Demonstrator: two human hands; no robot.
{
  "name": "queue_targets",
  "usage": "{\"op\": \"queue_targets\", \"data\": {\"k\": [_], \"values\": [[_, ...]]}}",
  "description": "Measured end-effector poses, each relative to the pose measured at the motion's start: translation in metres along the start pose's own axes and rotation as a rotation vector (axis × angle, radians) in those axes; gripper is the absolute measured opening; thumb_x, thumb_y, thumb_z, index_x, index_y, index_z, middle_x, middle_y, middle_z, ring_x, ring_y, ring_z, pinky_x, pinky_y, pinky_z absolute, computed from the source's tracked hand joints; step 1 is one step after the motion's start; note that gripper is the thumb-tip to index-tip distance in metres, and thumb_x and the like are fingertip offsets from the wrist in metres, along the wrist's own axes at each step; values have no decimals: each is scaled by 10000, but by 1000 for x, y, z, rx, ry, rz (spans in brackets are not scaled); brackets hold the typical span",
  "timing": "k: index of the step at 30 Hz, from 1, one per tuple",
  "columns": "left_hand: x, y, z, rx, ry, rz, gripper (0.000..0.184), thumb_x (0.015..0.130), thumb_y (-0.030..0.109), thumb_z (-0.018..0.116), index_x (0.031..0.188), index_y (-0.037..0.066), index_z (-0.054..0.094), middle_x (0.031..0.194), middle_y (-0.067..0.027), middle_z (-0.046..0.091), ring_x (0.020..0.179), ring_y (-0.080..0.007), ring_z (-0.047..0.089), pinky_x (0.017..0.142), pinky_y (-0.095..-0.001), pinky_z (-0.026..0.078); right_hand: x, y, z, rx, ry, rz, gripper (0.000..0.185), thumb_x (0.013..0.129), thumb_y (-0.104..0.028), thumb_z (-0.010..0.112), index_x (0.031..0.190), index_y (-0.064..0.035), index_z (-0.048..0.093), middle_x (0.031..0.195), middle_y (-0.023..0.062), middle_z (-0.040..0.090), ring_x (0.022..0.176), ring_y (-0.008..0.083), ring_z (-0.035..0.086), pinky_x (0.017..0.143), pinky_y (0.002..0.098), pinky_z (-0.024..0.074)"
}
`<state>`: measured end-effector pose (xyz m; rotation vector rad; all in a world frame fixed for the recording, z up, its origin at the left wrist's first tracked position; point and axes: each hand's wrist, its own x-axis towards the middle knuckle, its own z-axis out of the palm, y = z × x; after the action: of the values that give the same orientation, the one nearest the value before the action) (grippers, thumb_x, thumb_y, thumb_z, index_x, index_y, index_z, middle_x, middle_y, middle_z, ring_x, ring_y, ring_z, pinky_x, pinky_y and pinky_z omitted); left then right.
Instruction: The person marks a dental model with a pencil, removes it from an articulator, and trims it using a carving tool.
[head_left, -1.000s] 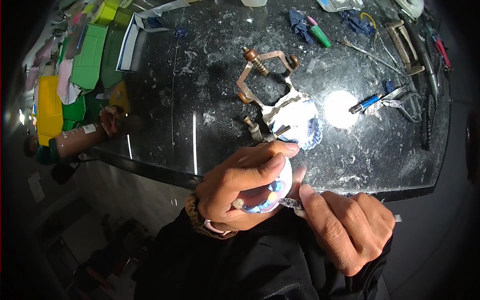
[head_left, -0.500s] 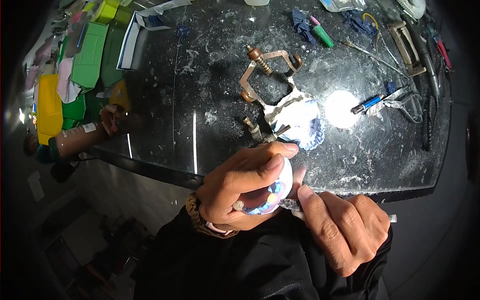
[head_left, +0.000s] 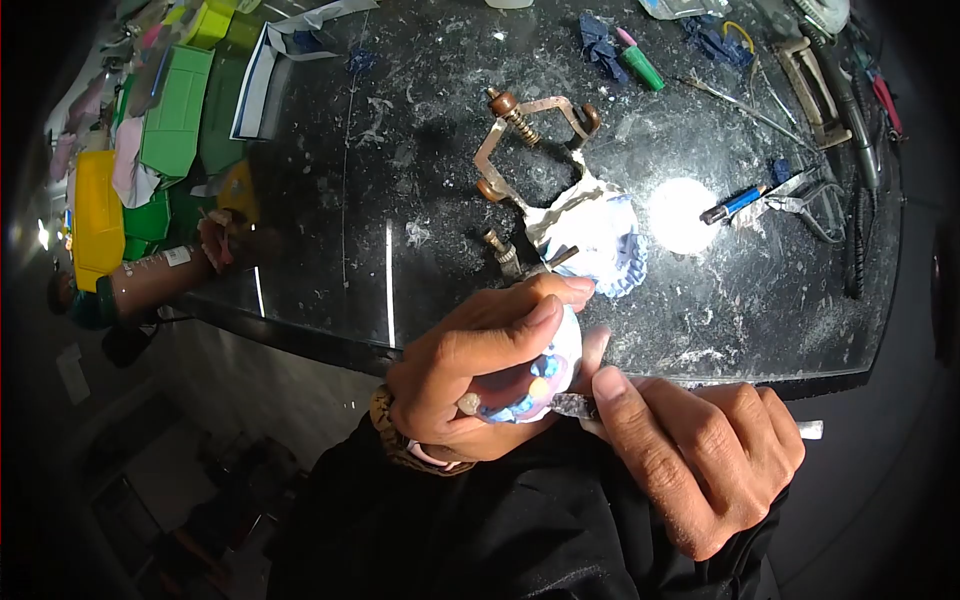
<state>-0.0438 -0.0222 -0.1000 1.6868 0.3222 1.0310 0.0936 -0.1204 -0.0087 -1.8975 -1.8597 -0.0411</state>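
Note:
My left hand is wrapped round a dental cast with pink and blue wax and a yellowish tooth on it. The far side of the cast is hidden by my fingers. In my right hand is a knife with a grey, plaster-smeared blade. Its tip touches or nearly touches the cast's lower right edge; which one I cannot tell. A white handle end sticks out past my right hand. Just beyond my left fingers, a metal articulator lies on the table with a white and blue plaster cast attached.
White dust and scraps cover the black table. To the right lie a blue pencil and metal tools. A green-capped pen is at the back. Green bins and a yellow bin stand left.
My right hand has shifted slightly right, and more of the handle end shows. The cast and my left hand have moved slightly up and left.

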Motion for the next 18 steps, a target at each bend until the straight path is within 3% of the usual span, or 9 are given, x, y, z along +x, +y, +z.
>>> {"op": "queue_targets", "data": {"k": [2, 12, 18], "values": [[-1, -2, 0, -26, 1, 23, 483, 721, -83, 721, 1140, -77, 481, 1103, -327, 579, 1007, -379, 635, 853, -394, 536, 0, 0, 1, 0, 8, -5, 359, 632, -132, 774, 980, -63, 722, 733, 20, 635, 527, 97, 517, 424, 215, 337], [-4, -3, 7, 50, 63, 73, 500, 722, -70, 740, 1147, -79, 476, 1077, -316, 590, 982, -357, 645, 818, -387, 556, -6, -4, 15, 132, 53, 64, 336, 592, -48, 752, 916, 24, 702, 696, 68, 645, 491, 107, 530, 412, 204, 370], [0, -5, 9, 63, 74, 91, 553, 701, -80, 760, 1161, -73, 454, 1066, -297, 605, 950, -329, 661, 783, -347, 562, -7, 0, 15, 193, 78, 96, 276, 627, -91, 766, 878, 9, 711, 621, 55, 621, 490, 124, 587, 405, 213, 405]]}}
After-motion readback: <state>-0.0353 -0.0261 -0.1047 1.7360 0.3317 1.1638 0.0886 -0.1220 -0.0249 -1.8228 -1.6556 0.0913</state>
